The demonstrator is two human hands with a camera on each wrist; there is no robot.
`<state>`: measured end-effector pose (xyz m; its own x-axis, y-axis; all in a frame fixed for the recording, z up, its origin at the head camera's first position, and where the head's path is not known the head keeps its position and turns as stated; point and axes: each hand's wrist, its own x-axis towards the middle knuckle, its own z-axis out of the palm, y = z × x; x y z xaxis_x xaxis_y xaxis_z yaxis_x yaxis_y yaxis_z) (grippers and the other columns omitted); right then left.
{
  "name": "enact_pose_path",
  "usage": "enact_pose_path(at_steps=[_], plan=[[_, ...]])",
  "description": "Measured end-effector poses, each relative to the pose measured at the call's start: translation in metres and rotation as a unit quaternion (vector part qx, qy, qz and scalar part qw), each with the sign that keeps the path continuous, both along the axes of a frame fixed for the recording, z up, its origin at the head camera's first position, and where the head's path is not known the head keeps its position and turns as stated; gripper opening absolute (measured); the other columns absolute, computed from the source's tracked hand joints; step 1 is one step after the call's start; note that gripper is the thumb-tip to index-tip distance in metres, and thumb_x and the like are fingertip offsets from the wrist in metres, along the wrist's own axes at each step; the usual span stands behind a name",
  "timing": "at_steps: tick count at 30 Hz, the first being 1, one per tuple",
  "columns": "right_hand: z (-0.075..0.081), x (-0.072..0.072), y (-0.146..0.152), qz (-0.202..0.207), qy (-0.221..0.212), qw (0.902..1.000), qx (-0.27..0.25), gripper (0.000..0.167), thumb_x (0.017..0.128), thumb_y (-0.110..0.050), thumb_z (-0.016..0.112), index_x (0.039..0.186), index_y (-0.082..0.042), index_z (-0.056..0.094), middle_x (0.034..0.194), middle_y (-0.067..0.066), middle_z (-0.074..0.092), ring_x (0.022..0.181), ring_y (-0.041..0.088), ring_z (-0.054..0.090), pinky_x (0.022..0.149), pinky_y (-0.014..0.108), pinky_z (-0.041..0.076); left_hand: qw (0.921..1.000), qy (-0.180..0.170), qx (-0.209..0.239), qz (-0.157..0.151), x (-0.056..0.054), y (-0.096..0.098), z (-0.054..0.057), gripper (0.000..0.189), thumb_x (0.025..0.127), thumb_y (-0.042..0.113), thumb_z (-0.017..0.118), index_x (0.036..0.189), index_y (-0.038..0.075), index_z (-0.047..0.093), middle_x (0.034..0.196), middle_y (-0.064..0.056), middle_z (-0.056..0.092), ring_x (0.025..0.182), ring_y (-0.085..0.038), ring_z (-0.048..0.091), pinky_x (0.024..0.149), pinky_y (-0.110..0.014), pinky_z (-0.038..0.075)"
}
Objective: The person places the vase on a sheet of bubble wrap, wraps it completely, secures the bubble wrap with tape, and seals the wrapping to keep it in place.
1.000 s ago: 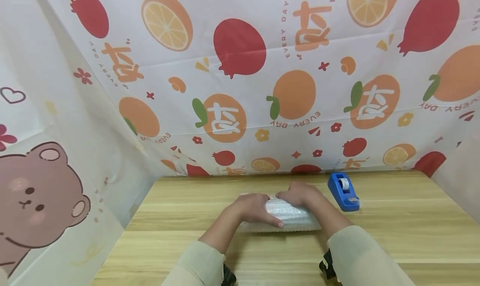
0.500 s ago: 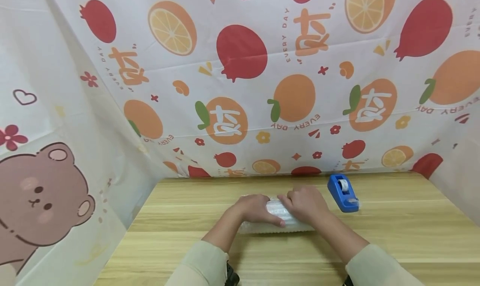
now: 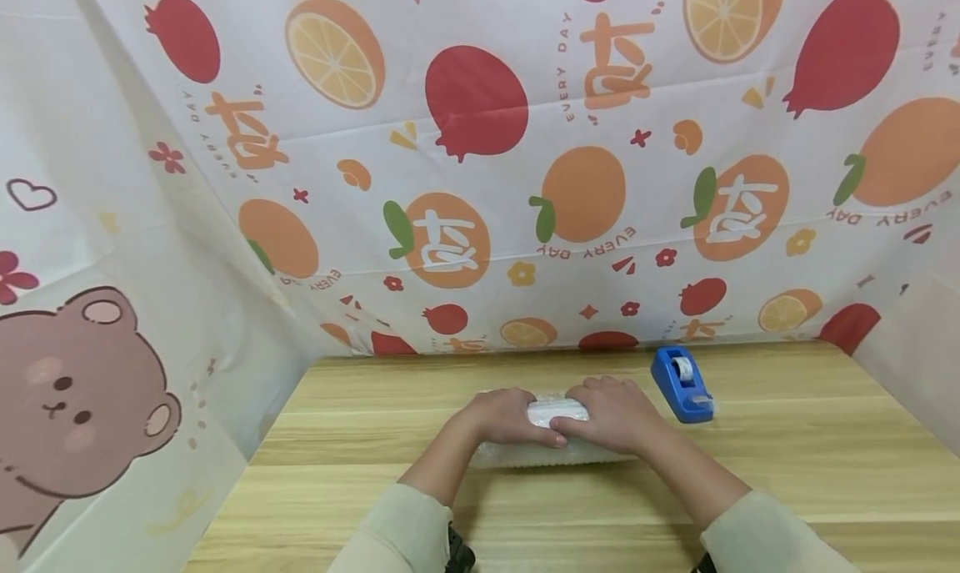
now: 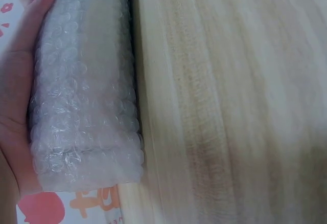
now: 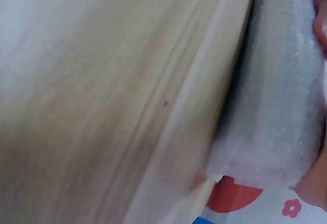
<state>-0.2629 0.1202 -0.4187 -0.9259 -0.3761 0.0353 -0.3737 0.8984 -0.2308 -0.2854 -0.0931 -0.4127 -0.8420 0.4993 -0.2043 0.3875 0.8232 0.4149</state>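
Note:
A long bundle in clear bubble wrap (image 3: 555,412) lies crosswise on the wooden table, with something pale inside that I cannot make out. My left hand (image 3: 508,417) grips its left half from above, thumb over the near side and fingers out of sight behind. Close beside it, my right hand (image 3: 617,416) holds the right half, its thumb toward the left thumb. The left wrist view shows the bubble-wrapped bundle's (image 4: 87,96) folded end beside the left hand (image 4: 18,101). In the right wrist view, the other end of the bundle (image 5: 276,96) appears, with the right hand at the frame's edge.
A blue tape dispenser (image 3: 682,384) with a roll of clear tape stands behind and right of the bundle, near the back of the wooden table (image 3: 360,439). A fruit-print cloth (image 3: 495,173) hangs along the table's back edge. Another cloth with a bear print (image 3: 67,398) hangs at left.
My right hand has shifted along the bundle, and its thumb has come down over the near side, closer to the left thumb. The left hand has stayed about where it was.

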Motion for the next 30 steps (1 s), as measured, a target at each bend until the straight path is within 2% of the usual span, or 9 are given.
enact_pose_path(at_steps=[5,15,25,30], plan=[[0.004,-0.002,-0.005,-0.015,-0.031,0.9994,-0.010,0.069,0.080,-0.078,0.050,0.122,-0.026,0.066,0.122,-0.002,0.065,0.104,0.019,0.054,0.090,0.050,0.043,1.0000,-0.001,0.003,-0.003,0.000,-0.002,0.002,0.065,0.068,0.077,0.067,0.102,0.022,0.066,0.086,0.013,0.062,0.073,-0.009,0.057,0.067,-0.031,0.044],[0.020,-0.001,-0.009,-0.028,-0.084,0.9956,-0.030,0.058,0.081,-0.063,0.058,0.120,-0.020,0.066,0.117,0.000,0.066,0.099,0.021,0.053,0.086,0.052,0.040,0.9999,-0.011,0.003,0.000,-0.001,-0.001,0.005,0.063,0.068,0.076,0.068,0.102,0.023,0.066,0.085,0.013,0.062,0.074,-0.009,0.057,0.068,-0.032,0.044],[0.019,-0.003,-0.007,-0.023,-0.100,0.9939,-0.042,0.054,0.081,-0.058,0.059,0.119,-0.020,0.066,0.118,0.000,0.066,0.101,0.022,0.054,0.091,0.060,0.038,0.9999,-0.015,0.005,-0.004,-0.002,0.001,0.004,0.059,0.068,0.076,0.068,0.097,0.025,0.065,0.083,0.013,0.062,0.073,-0.009,0.056,0.067,-0.032,0.044],[0.016,-0.005,-0.003,-0.016,-0.112,0.9926,-0.046,0.053,0.081,-0.057,0.059,0.120,-0.022,0.065,0.117,-0.002,0.065,0.099,0.020,0.053,0.092,0.058,0.039,0.9999,-0.016,-0.002,-0.002,-0.002,0.001,0.003,0.064,0.068,0.077,0.068,0.102,0.023,0.066,0.086,0.013,0.062,0.075,-0.009,0.056,0.069,-0.032,0.044]])
